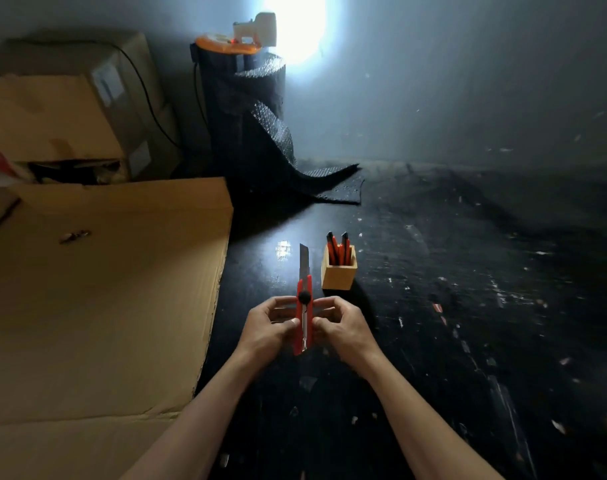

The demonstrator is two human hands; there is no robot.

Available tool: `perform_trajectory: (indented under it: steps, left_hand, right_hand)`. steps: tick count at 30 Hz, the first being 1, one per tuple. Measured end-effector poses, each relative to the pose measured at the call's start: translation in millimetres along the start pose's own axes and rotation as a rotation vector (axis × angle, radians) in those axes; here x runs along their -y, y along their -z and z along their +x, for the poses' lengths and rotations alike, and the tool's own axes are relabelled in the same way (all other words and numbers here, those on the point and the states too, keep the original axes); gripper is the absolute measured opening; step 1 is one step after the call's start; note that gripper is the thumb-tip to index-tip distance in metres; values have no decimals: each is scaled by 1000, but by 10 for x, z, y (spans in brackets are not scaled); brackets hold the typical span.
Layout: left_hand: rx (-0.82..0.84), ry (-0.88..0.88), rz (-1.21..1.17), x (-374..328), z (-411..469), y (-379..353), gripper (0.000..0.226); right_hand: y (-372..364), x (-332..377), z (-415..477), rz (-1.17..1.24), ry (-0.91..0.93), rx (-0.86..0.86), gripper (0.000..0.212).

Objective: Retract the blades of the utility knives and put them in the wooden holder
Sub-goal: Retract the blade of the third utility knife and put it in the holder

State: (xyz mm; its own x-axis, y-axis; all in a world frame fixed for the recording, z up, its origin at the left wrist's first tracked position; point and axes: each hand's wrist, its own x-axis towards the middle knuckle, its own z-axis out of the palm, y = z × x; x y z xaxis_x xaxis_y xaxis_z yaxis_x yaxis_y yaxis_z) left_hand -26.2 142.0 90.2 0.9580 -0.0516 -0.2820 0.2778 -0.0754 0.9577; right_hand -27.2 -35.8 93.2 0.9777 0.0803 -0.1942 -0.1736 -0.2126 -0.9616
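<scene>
A red utility knife (304, 327) is held between both hands above the dark floor, pointing away from me. Its steel blade (304, 258) sticks out well past the body, and a black round knob sits on the slider. My left hand (267, 327) grips the knife's left side and my right hand (340, 323) grips its right side, thumbs on the body. Just beyond, slightly right, stands the small wooden holder (338, 275) with two red and black knives (338, 249) upright inside it.
A large flat cardboard sheet (98, 299) lies to the left, with cardboard boxes (63, 109) behind it. A black bubble-wrap roll (250, 116) stands at the back, with an orange disc and white device on top. The dark floor (468, 306) is littered with small scraps.
</scene>
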Motion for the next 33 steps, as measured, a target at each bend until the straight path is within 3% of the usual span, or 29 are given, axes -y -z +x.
perform_trajectory:
  steps: [9,15,19,22,33]
  left_hand:
    - [124,-170,-125,-944,-24,-351,38]
    - [119,-272,-153,-1434,-107,-549,38]
    - [107,-324,-144,-1697,-142,-597,46]
    - [110,-328,-181,-1858,-146,-615,44]
    - [167,-211,-344,-2155,-5,-622,37]
  right_hand:
    - [696,1009,32,29,253,-125,22]
    - [967,1443,33,-265,421,-247,25]
    - [1042,1582,36,-360,518,-269,14]
    - [1096,1655,62,-347,535,-266,7]
    - [1281,1783,84,-302,563,-193,13]
